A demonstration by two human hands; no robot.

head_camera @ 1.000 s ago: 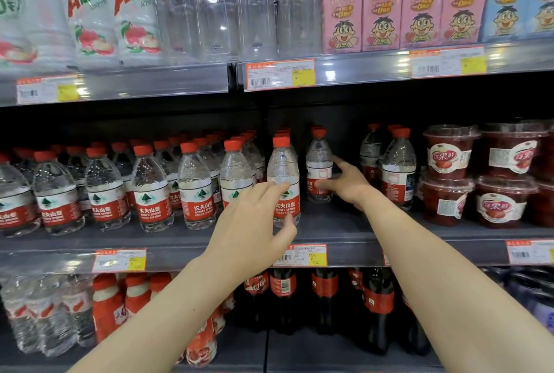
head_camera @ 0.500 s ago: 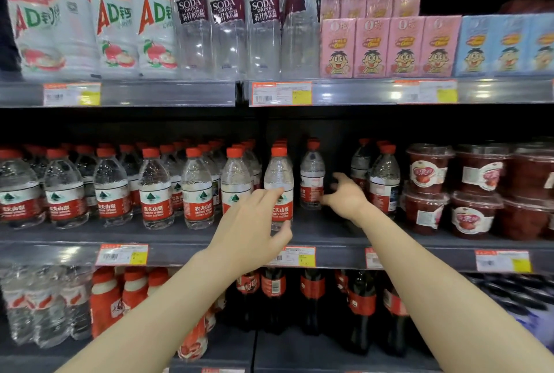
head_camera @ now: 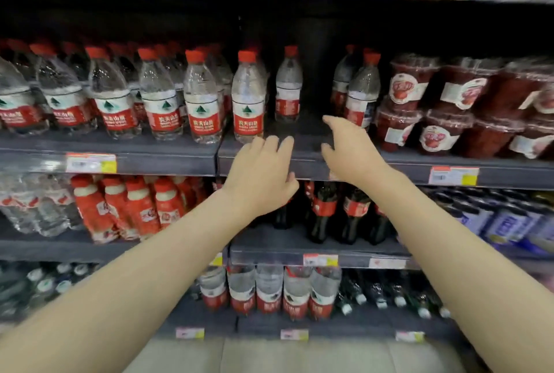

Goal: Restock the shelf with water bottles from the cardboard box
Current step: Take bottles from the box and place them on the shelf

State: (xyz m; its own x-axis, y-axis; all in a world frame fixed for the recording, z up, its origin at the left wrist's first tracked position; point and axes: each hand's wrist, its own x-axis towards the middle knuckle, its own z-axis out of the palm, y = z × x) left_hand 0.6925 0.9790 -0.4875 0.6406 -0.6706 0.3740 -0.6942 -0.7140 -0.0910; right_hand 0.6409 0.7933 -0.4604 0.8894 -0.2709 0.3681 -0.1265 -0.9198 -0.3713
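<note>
Empty, fingers loose: left hand [head_camera: 260, 174] six o'clock of the end water bottle [head_camera: 248, 103], right hand [head_camera: 350, 150] facing the shelf [head_camera: 308, 137] gap needing stock.

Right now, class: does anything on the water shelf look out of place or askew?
One bottle stands set back behind the front row, leaving bare shelf before it: a gap in the facing. Otherwise the bottles stand upright and nothing looks spilled.
</note>
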